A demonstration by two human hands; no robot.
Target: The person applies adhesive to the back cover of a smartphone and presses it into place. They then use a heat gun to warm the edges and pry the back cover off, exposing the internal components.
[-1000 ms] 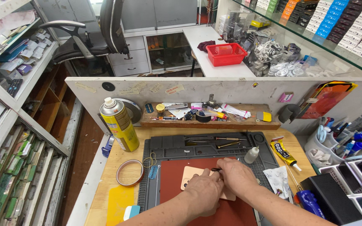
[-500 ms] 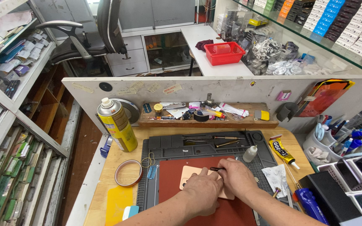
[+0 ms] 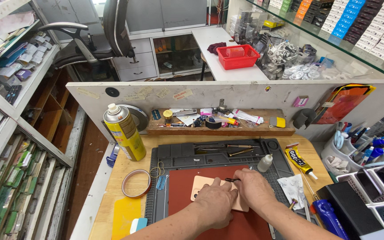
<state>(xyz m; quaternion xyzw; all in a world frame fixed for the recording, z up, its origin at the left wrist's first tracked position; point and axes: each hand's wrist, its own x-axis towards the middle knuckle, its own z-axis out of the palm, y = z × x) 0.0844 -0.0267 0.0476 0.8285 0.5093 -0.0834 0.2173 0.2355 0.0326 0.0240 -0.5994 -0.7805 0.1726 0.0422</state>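
Note:
A pale pink phone back (image 3: 201, 185) lies flat on a dark red mat (image 3: 183, 191), which rests on a grey work mat (image 3: 201, 153). My left hand (image 3: 216, 202) lies palm down over the phone's near half and presses it. My right hand (image 3: 254, 189) sits beside it on the phone's right part, pinching a thin dark tool (image 3: 231, 180) whose tip points left over the phone.
A yellow spray can (image 3: 124, 132), a tape ring (image 3: 137, 183), a small white bottle (image 3: 265, 163), a glue tube (image 3: 299, 159) and a crumpled wipe (image 3: 292, 190) surround the mat. A wooden shelf (image 3: 218, 129) of small parts runs behind. Bins stand at the right.

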